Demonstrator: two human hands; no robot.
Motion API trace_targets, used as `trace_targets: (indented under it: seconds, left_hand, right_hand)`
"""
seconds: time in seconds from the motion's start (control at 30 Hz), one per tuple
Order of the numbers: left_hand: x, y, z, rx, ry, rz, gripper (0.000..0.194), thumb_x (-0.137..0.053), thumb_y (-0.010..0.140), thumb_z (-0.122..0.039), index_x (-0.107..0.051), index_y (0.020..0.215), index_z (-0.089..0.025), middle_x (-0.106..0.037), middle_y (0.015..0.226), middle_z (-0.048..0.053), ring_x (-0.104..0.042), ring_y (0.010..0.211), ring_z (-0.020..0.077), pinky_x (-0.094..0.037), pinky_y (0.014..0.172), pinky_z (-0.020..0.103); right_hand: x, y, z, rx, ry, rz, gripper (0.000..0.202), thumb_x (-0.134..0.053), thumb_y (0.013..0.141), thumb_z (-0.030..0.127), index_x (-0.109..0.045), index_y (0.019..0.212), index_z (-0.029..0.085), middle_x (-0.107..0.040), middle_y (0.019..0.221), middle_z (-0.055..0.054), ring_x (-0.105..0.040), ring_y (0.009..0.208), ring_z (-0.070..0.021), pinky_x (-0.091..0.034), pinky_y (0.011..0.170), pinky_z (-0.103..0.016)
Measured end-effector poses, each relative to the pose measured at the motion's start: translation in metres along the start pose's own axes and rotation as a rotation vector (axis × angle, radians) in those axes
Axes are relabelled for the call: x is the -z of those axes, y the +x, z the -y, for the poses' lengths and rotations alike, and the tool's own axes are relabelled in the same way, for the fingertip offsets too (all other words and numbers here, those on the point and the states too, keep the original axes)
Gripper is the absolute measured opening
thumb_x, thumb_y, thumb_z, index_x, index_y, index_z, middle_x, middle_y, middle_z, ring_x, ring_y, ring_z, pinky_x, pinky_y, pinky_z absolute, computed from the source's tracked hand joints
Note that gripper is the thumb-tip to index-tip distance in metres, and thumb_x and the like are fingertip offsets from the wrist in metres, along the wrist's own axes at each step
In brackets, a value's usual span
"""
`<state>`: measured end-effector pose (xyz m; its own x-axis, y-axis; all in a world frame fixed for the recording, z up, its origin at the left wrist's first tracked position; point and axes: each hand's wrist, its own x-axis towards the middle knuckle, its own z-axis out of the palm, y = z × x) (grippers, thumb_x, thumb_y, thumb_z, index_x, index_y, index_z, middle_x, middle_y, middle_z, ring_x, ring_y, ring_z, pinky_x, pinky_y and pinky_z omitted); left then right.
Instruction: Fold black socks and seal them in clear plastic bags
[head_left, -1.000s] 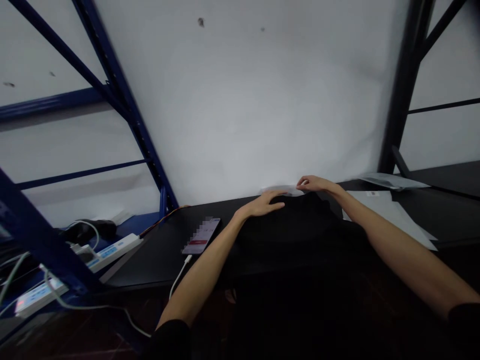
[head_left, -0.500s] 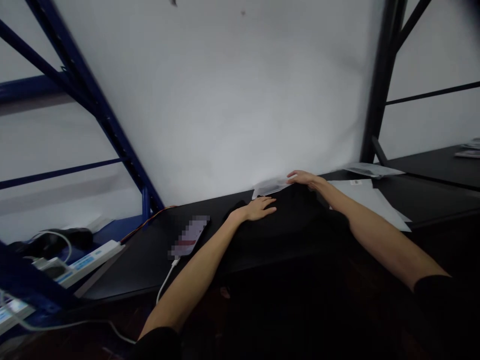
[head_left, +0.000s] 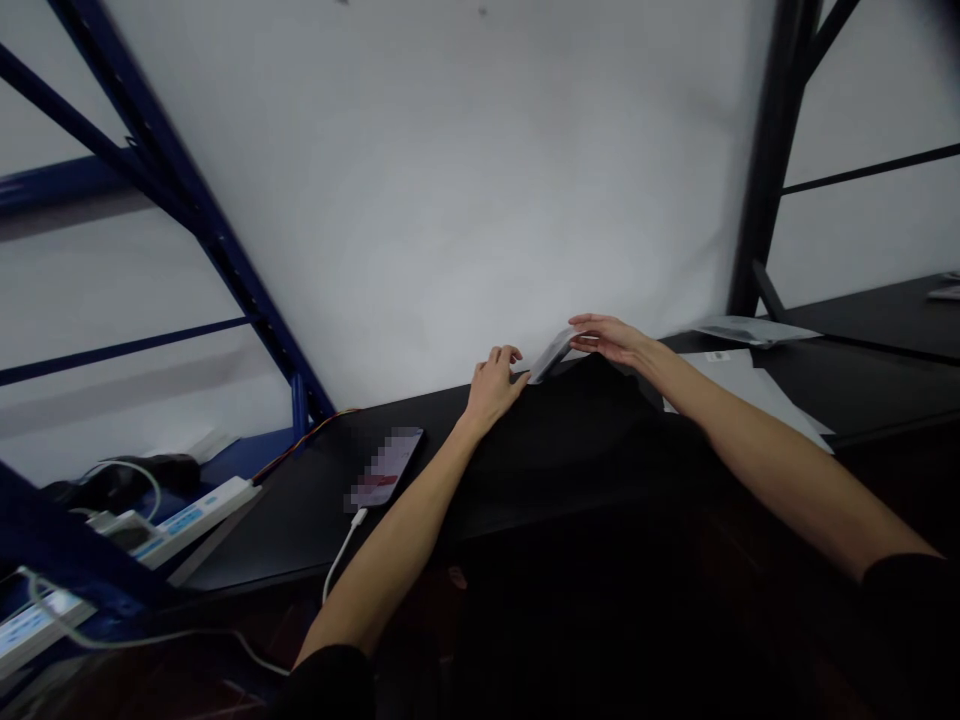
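My right hand [head_left: 606,337] grips the upper right edge of a translucent plastic bag [head_left: 553,355] between thumb and fingers. The bag is tilted up near the wall, at the back of the table. My left hand [head_left: 495,382] is at the bag's lower left end, its fingers curved and apart and its thumb tip close to the bag's corner. Whether that thumb touches the bag, I cannot tell. Below both hands lies a dark, folded-looking black cloth [head_left: 577,420], hard to make out against the black table [head_left: 300,520].
A phone [head_left: 388,466] on a white charging cable [head_left: 341,553] lies left of my left forearm. White flat packets [head_left: 739,378] and another plastic bag [head_left: 754,330] are at the right. Power strips [head_left: 191,520] sit by the blue rack post [head_left: 225,250]; a dark post [head_left: 772,160] stands right.
My right hand has lifted the plastic bag's right side, so the bag now tilts up. My left hand has moved off the black cloth towards the bag's left end, its fingers now raised.
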<state>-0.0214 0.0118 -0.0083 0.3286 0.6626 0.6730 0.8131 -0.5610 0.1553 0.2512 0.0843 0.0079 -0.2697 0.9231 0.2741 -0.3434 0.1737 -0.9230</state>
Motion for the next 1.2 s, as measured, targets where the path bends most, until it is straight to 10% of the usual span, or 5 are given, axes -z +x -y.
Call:
trace_targets:
  seconds: [0.5,0.97,1.07,1.2]
  left_hand:
    - [0.004,0.001,0.009,0.0,-0.21,0.082,0.032,-0.065,0.095,-0.034,-0.064,0.126,-0.028,-0.067,0.119,0.004,-0.072,0.086,0.0171,-0.056,0.088,0.035]
    - [0.005,-0.005,-0.013,-0.05,-0.759,0.499,0.088,-0.079,0.083,-0.051,-0.033,0.157,-0.039,-0.037,0.161,0.013,-0.068,0.111,0.0247,-0.056,0.098,0.043]
    - [-0.002,-0.006,-0.015,-0.072,-0.727,0.41,0.099,-0.086,0.076,-0.049,-0.03,0.158,-0.039,-0.038,0.159,0.013,-0.068,0.107,0.0224,-0.056,0.099,0.043]
    - [-0.005,-0.003,-0.021,-0.103,-0.662,0.165,0.067,-0.07,0.091,-0.044,-0.042,0.15,-0.032,-0.049,0.149,0.012,-0.068,0.096,0.0162,-0.058,0.093,0.038]
  right_hand:
    - [-0.014,-0.011,0.018,0.207,0.187,0.095,0.037,-0.085,0.073,0.017,-0.062,0.1,0.027,-0.065,0.083,0.003,-0.069,0.09,-0.0143,-0.059,0.098,-0.03]
    - [-0.024,-0.015,0.025,0.386,0.337,0.015,0.036,-0.081,0.073,0.015,-0.059,0.095,0.03,-0.062,0.084,0.006,-0.068,0.094,-0.0116,-0.057,0.098,-0.026]
    - [-0.024,-0.014,0.023,0.39,0.296,-0.056,0.032,-0.081,0.075,0.019,-0.057,0.093,0.03,-0.063,0.086,0.005,-0.068,0.101,-0.0139,-0.058,0.099,-0.028]
    - [-0.031,-0.016,0.021,0.357,0.259,-0.082,0.03,-0.08,0.075,0.02,-0.057,0.093,0.029,-0.064,0.087,0.003,-0.067,0.105,-0.0153,-0.058,0.1,-0.03]
